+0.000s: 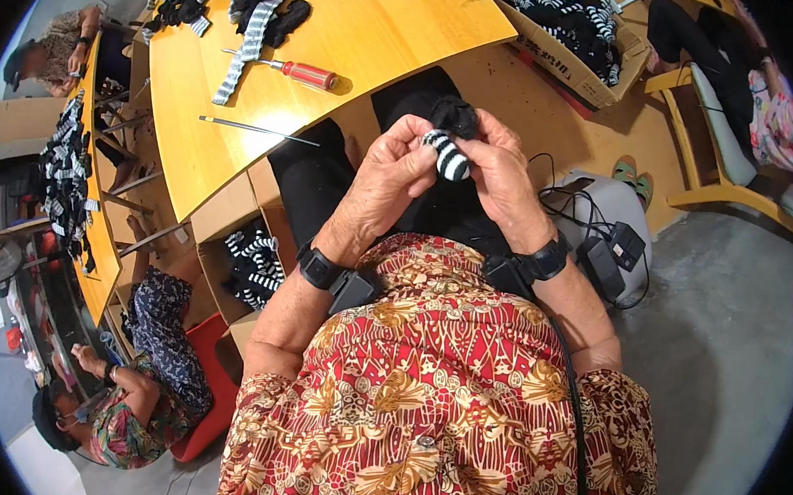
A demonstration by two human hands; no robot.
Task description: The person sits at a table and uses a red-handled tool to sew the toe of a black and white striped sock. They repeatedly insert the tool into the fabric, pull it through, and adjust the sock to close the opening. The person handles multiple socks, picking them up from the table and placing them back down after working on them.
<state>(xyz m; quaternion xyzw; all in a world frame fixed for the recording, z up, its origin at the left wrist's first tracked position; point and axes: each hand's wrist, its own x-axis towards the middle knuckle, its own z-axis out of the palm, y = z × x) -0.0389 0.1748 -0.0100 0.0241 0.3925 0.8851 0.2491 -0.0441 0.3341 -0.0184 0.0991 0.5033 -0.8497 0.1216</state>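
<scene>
Above my lap, a small knitted sock (451, 164), striped black and white with a bunched black part on top, is pinched between my two hands. My left hand (388, 164) grips its left side with thumb and fingers. On the opposite side, my right hand (501, 174) has its thumb pressed against the striped part. The fingertips behind the fabric are partly hidden. A yellow wooden table (411, 37) stands in front of me, bearing a screwdriver (309, 75) with a red handle, a thin metal rod (258, 130) and a loose heap of striped and black knitted pieces (253, 3).
Cardboard boxes of striped knitwear stand at the upper right (566, 62) and below the table's left side (216, 267). Black adapters and cables (612, 253) lie on a grey stool at my right. Other people sit at the left and the upper right; a red chair (207, 391) is lower left.
</scene>
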